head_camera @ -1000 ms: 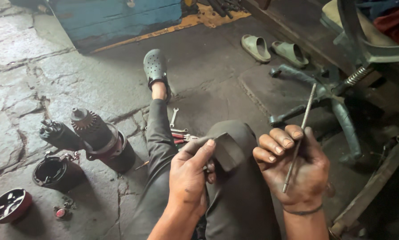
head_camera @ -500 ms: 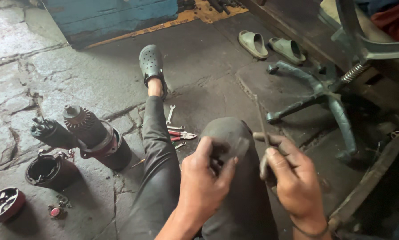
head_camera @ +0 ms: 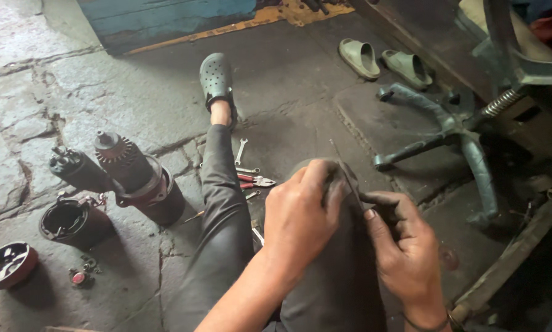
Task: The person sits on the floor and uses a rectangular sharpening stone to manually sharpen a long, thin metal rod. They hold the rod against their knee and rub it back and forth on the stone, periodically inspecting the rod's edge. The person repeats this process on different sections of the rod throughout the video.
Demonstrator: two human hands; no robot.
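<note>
Cracked stone floor [head_camera: 128, 98] lies under a raised knee where the left hand [head_camera: 300, 215] pins a small dark part, fingers curled shut, and the right hand [head_camera: 399, 252] pinches a thin rod [head_camera: 348, 178] that could slip toward the pliers [head_camera: 256, 181] beyond.

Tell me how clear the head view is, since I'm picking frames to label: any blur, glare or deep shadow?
Head view: soft, even light, no glare; left hand and right hand fairly sharp on the raised knee; thin rod slightly smeared; lower right corner by the chair base sinks into shadow.
</note>
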